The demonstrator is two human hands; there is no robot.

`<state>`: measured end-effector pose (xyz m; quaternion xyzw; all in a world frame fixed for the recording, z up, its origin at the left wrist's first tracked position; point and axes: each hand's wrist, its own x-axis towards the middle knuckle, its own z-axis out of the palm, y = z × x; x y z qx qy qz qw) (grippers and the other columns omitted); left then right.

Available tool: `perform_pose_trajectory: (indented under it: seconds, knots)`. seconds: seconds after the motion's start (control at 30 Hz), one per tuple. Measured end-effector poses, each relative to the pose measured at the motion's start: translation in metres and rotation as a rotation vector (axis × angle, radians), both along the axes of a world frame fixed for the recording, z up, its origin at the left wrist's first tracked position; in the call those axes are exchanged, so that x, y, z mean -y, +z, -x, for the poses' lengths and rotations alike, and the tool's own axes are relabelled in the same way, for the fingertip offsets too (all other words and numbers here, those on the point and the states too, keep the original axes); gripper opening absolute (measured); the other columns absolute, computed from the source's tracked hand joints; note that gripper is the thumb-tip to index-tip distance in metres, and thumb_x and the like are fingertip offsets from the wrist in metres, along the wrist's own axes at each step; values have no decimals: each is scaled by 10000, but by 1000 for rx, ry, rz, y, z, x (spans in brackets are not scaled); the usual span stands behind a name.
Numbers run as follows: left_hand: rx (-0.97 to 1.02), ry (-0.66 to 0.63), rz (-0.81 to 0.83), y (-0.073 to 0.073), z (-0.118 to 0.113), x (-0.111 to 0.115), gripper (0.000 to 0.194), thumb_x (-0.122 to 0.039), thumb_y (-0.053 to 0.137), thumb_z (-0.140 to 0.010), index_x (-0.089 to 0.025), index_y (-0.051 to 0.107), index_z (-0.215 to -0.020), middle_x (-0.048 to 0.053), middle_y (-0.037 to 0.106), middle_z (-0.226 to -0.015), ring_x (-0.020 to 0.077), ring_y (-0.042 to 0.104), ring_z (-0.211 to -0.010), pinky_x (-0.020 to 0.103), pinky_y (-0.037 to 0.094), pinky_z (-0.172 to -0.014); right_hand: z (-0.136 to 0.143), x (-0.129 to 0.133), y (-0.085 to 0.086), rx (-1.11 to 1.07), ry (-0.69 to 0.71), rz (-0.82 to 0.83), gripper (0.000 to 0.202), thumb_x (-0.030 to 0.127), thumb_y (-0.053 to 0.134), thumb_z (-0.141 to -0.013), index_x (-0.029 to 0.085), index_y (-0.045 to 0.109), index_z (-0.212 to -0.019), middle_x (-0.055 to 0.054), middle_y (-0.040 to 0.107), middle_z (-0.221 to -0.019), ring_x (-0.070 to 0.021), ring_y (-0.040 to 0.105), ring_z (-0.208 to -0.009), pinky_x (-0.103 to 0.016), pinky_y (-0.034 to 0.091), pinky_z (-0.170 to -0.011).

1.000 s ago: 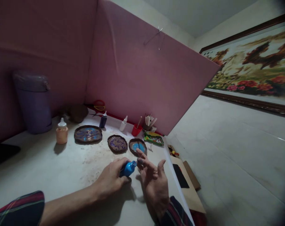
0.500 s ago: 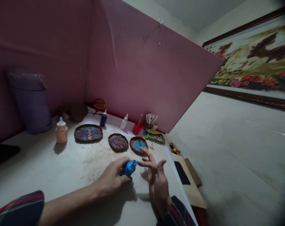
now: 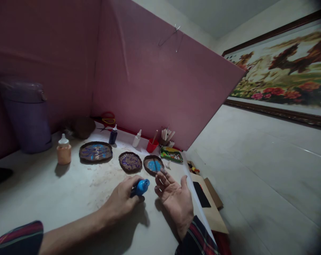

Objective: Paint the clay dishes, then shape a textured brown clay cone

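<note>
My left hand (image 3: pixel 124 194) is wrapped round a blue bottle (image 3: pixel 142 187), which is tilted with its uncapped mouth toward the right. Palm up beside it, my right hand (image 3: pixel 176 198) has its fingers loosely spread and holds nothing; dark smudges mark the fingertips. Just beyond those fingers lies a brown-rimmed round dish (image 3: pixel 153 165) with bright blue in it. To its left sit a similar dish with purple streaks (image 3: pixel 130 162) and a larger oval one with blue and purple lines (image 3: pixel 96 152).
Along the back stand a dark blue bottle (image 3: pixel 113 135), a white bottle (image 3: pixel 136 139), a red cup (image 3: pixel 152 145), a holder of white sticks (image 3: pixel 167 134) and a green box (image 3: pixel 171 154). An orange bottle (image 3: pixel 64 150) and a purple bin (image 3: pixel 27 115) are at left. Pink panels (image 3: pixel 155 78) wall the table.
My right hand has turned from side-on to palm up and drawn apart from the bottle's mouth. The left hand still grips the blue bottle. The whole view has shifted slightly.
</note>
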<state>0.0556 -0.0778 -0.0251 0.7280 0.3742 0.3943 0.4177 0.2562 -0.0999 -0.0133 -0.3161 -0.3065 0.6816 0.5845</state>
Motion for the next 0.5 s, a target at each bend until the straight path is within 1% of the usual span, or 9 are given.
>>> perform_pose_trajectory:
  seconds: [0.07, 0.13, 0.2, 0.23, 0.27, 0.33, 0.37, 0.43, 0.5]
  knots:
    - [-5, 10, -37, 0, 0, 1, 328, -109, 517, -658, -187, 611, -962, 72, 613, -972, 228, 536, -924, 336, 410, -821, -4, 1, 6, 57, -55, -30, 700, 726, 269, -834, 200, 610, -1144, -121, 671, -1115, -241, 608, -1046, -401, 452, -857]
    - [-24, 10, -48, -1, -1, 3, 297, -141, 525, -698, -184, 609, -980, 77, 603, -971, 230, 538, -921, 346, 413, -824, -14, -3, 14, 211, -201, -102, 661, 710, 307, -837, 200, 600, -1136, -124, 684, -1071, -242, 628, -984, -388, 465, -804]
    - [-50, 1, -41, -2, -2, 5, 276, -171, 527, -727, -183, 605, -992, 78, 597, -965, 230, 542, -909, 354, 418, -821, -31, -13, 21, 505, -402, -198, 543, 636, 415, -844, 190, 605, -1089, -124, 692, -1023, -238, 635, -919, -357, 467, -741]
    - [-57, -4, -36, -3, -3, 7, 277, -174, 525, -733, -183, 603, -999, 78, 596, -968, 230, 545, -909, 357, 420, -824, -41, -21, 24, 704, -475, -224, 475, 575, 486, -837, 184, 602, -1079, -122, 689, -1016, -240, 628, -925, -345, 463, -725]
    - [-58, -12, -33, -4, -4, 8, 283, -173, 523, -735, -182, 601, -1007, 80, 597, -976, 230, 546, -915, 359, 420, -829, -51, -31, 24, 912, -510, -223, 441, 524, 546, -810, 174, 599, -1073, -124, 685, -1003, -250, 623, -918, -342, 463, -701]
    - [-51, -29, -34, -6, -5, 9, 298, -164, 522, -733, -176, 597, -1021, 87, 598, -1000, 233, 547, -938, 363, 418, -846, -70, -53, 21, 1305, -551, -253, 411, 393, 602, -754, 156, 592, -1090, -123, 673, -1004, -249, 612, -885, -352, 458, -709]
    - [-47, -34, -33, -7, -5, 10, 300, -160, 523, -730, -171, 596, -1020, 91, 599, -1007, 235, 547, -946, 363, 417, -851, -77, -64, 17, 1467, -523, -282, 424, 324, 589, -737, 158, 579, -1127, -120, 658, -1056, -241, 602, -895, -356, 454, -736]
    - [-46, -35, -29, -7, -6, 10, 298, -150, 524, -718, -161, 595, -1008, 98, 602, -1008, 240, 545, -955, 364, 415, -856, -84, -84, 8, 1531, -494, -291, 481, 230, 610, -668, 162, 581, -1143, -114, 642, -1103, -233, 587, -896, -357, 444, -770]
    - [-47, -18, -20, -8, -6, 10, 290, -138, 518, -711, -162, 594, -990, 96, 604, -997, 239, 543, -951, 360, 414, -852, -84, -98, -3, 1547, -450, -302, 521, 195, 615, -642, 181, 580, -1161, -89, 655, -1070, -218, 585, -878, -340, 444, -772]
